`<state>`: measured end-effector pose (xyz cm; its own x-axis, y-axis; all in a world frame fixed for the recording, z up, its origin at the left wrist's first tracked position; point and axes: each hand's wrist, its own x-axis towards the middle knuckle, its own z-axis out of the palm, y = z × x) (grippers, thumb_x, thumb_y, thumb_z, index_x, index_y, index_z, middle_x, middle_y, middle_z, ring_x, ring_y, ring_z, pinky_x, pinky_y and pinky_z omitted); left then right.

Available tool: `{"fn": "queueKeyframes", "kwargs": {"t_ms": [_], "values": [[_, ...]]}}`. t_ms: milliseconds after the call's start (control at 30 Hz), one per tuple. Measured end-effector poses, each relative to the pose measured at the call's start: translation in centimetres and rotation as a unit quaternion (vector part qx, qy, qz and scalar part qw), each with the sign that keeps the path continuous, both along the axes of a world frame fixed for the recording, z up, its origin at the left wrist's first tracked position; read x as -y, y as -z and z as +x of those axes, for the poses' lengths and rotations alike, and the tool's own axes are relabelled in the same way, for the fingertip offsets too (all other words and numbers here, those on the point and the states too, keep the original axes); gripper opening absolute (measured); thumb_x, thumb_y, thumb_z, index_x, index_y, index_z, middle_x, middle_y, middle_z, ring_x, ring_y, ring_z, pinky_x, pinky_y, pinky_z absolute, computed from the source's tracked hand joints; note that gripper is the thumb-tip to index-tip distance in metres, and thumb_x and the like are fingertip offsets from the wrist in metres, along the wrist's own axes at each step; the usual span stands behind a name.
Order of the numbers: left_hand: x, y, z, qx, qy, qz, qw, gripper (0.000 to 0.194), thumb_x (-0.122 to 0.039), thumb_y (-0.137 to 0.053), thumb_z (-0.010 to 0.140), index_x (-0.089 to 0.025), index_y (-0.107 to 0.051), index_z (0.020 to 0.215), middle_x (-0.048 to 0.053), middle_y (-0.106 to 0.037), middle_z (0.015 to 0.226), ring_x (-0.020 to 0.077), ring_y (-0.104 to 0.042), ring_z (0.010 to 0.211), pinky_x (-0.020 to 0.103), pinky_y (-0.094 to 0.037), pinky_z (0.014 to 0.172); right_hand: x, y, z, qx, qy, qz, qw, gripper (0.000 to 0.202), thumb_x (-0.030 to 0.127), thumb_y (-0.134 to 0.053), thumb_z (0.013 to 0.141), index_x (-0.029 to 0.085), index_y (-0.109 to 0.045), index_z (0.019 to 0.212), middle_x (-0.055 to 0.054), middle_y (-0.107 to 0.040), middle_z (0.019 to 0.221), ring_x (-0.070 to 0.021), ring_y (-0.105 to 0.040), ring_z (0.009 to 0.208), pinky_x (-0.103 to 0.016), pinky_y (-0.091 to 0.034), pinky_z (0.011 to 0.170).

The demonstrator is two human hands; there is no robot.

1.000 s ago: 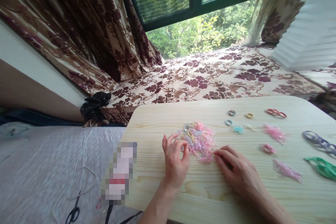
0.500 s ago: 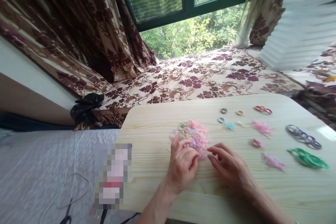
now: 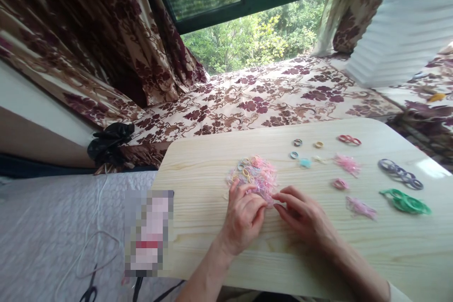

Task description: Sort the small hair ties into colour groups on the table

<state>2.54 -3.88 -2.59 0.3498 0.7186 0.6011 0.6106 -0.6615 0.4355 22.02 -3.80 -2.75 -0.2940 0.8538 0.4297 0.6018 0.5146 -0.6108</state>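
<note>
Two forearms [image 3: 209,266] slant inward over the table [image 3: 193,231] to the curled left hand [image 3: 243,219], whose pinch I cannot tell, and the right hand [image 3: 303,212], thumb and index slightly parted, both at the near side of the band pile [image 3: 260,173].

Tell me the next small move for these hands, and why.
Probably ease a lilac band from the mixed pile with the right hand: it sits beside the pile's near edge, and a lilac cluster lies apart, farther right.

Home room, likely bedroom: flowered curtains [image 3: 120,14], matching cloth-covered window ledge [image 3: 247,99], quilted bedspread [image 3: 42,226].
</note>
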Motion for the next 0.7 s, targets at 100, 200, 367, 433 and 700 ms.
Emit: {"fn": "queueKeyframes", "kwargs": {"t_ms": [100, 200, 367, 433, 700], "values": [[0.0, -0.1, 0.0, -0.006, -0.001, -0.005, 1.0, 0.014, -0.009, -0.057, 0.088, -0.022, -0.063, 0.09, -0.001, -0.074, 0.083, 0.0217, -0.063, 0.108, 0.051, -0.033, 0.113, 0.0, 0.0, 0.0, 0.007, 0.003, -0.006, 1.0, 0.022, 0.029, -0.051, 0.095, 0.022, -0.071, 0.1, -0.006, -0.068, 0.089, -0.0108, -0.062, 0.063, -0.022, -0.052, 0.056], [0.0, -0.1, 0.0, -0.004, -0.001, -0.004, 1.0, 0.015, -0.009, -0.057, 0.088, -0.022, -0.064, 0.09, -0.001, -0.074, 0.083, 0.0217, -0.063, 0.108, 0.051, -0.033, 0.114, 0.0, -0.1, 0.0, 0.01, 0.002, -0.016, 1.0, 0.023, 0.031, -0.051, 0.095, 0.022, -0.072, 0.098, -0.006, -0.068, 0.088, -0.0114, -0.063, 0.064, -0.022, -0.052, 0.057], [0.0, -0.1, 0.0, 0.005, -0.006, -0.001, 1.0, 0.015, -0.008, -0.057, 0.087, -0.022, -0.063, 0.089, -0.002, -0.073, 0.083, 0.0209, -0.063, 0.108, 0.049, -0.032, 0.114, -0.1, -0.5, -0.1, 0.002, -0.005, -0.003, 1.0, 0.022, 0.028, -0.051, 0.095, 0.022, -0.071, 0.09, -0.005, -0.067, 0.085, -0.0119, -0.064, 0.068, -0.021, -0.052, 0.06], [-0.1, -0.1, 0.0, 0.014, -0.025, 0.001, 1.0, 0.016, -0.007, -0.057, 0.087, -0.022, -0.063, 0.09, -0.002, -0.073, 0.084, 0.0209, -0.062, 0.109, 0.049, -0.032, 0.114, -0.2, -0.6, -0.1, -0.002, 0.003, 0.004, 1.0, 0.021, 0.027, -0.051, 0.095, 0.022, -0.07, 0.088, -0.005, -0.066, 0.084, -0.0117, -0.064, 0.068, -0.021, -0.051, 0.06], [-0.4, 0.1, -0.8, 0.056, -0.144, 0.037, 0.987, 0.02, -0.006, -0.053, 0.089, -0.022, -0.065, 0.096, 0.003, -0.07, 0.096, 0.0221, -0.058, 0.115, 0.052, -0.034, 0.112, 0.0, -1.1, 0.5, 0.046, 0.068, 0.028, 0.996, 0.025, 0.03, -0.048, 0.096, 0.024, -0.069, 0.084, -0.004, -0.068, 0.085, -0.0136, -0.064, 0.072, -0.025, -0.051, 0.066]]}}
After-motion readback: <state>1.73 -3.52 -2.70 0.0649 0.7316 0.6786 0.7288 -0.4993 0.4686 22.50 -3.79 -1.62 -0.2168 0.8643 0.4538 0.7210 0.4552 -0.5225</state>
